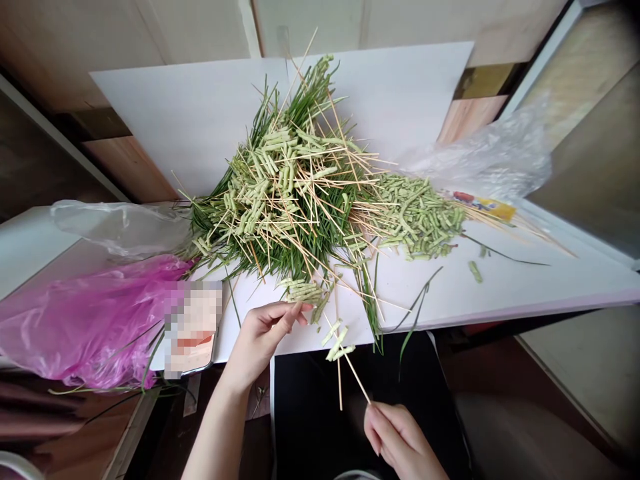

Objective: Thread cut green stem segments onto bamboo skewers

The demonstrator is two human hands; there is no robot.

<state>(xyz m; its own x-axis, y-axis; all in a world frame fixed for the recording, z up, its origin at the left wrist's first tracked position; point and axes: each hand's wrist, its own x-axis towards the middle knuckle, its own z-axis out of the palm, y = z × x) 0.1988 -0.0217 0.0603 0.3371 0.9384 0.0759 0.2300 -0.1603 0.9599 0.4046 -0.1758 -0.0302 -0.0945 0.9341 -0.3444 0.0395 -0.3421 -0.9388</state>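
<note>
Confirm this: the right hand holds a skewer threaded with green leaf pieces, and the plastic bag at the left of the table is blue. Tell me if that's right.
One thing is wrong: the head view shows the plastic bag is pink, not blue. The rest stands: the right hand holds a skewer threaded with green leaf pieces.

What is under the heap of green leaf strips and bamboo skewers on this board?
The heap of green leaf strips and bamboo skewers lies on a white board, and a clear plastic bag reaches its left edge. The surface beneath its middle is covered and cannot be seen.
</note>
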